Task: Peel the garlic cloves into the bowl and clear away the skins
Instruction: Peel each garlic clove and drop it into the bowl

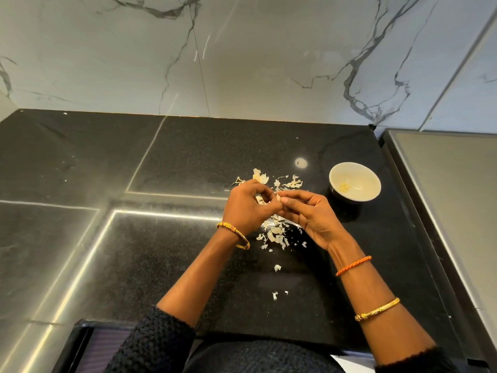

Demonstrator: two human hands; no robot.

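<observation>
We pinched one garlic clove (278, 197) between our left hand (248, 203) and right hand (309, 211), fingers curled on it above the skins (277, 230). It looked small, firm and slippery, best nipped at its tip. The bowl (355, 185) sat at two o'clock.

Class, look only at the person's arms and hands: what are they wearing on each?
Both arms have dark knitted sleeves pushed up towards the elbows. The left hand has a gold bangle with pink detail at the wrist. The right hand has an orange braided thread at the wrist and a gold bangle further up the forearm.
</observation>
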